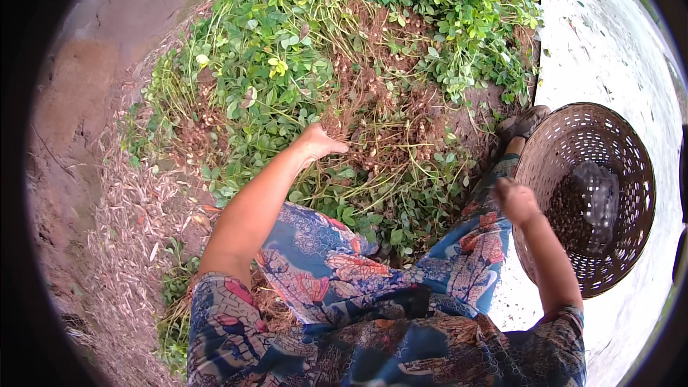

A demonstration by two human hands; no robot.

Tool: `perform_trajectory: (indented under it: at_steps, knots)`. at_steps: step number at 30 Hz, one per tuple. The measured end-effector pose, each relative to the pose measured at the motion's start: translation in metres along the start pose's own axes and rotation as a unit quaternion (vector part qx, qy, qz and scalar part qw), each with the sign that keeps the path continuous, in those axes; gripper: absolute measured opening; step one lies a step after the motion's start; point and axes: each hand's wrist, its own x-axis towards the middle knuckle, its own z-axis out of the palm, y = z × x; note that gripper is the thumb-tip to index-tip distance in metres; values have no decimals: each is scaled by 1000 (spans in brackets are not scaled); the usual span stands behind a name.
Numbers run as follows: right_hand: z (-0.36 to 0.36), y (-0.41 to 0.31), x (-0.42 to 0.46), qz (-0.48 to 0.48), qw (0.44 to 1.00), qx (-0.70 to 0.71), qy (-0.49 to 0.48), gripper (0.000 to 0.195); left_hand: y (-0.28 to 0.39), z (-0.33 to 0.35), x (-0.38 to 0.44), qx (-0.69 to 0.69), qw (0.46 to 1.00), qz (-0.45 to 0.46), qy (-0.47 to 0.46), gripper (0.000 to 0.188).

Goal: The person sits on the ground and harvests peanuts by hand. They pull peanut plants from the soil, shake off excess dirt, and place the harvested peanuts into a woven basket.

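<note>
My left hand (321,142) reaches into a heap of uprooted peanut plants (279,64) and grips them at their soil-covered roots. Its thumb points to the right, while its other fingers are mostly hidden. Peanut pods (376,150) cling to the brown roots just right of this hand. Blurred by motion, my right hand (516,201) is curled above my knee, beside the left rim of a woven basket (583,118). Whether it holds anything cannot be made out. Inside the basket are a layer of small dark brown pieces (564,215) and a clear plastic object (596,199).
The basket leans by my shoe (524,121) on a pale sheet or slab (586,54) strewn with leaf bits. More leafy plants (457,0) lie farther ahead. Dry leaf litter (140,236) and wet, muddy ground (80,80) spread along the left.
</note>
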Motion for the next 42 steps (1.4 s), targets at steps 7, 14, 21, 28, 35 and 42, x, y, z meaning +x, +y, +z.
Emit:
perform_trajectory:
  at_steps: [7,14,21,28,35,42]
  knots:
    - [24,170,-53,318,940,-103,64,24,-41,43,63,360,931,-25,63,36]
    - [45,153,-62,256,957,-119,70,31,-85,65,90,470,883,1,-14,36]
    - [66,49,23,39,926,339,162,15,-13,23,44,184,976,-19,-116,54]
    - [14,-146,102,-103,600,783,-129,41,56,13,-42,151,961,145,-183,66]
    - [11,-231,89,-106,683,703,-168,35,24,8,-40,157,965,158,-138,55]
    - [26,-215,99,-129,832,539,16,28,13,32,-19,65,961,147,-227,54]
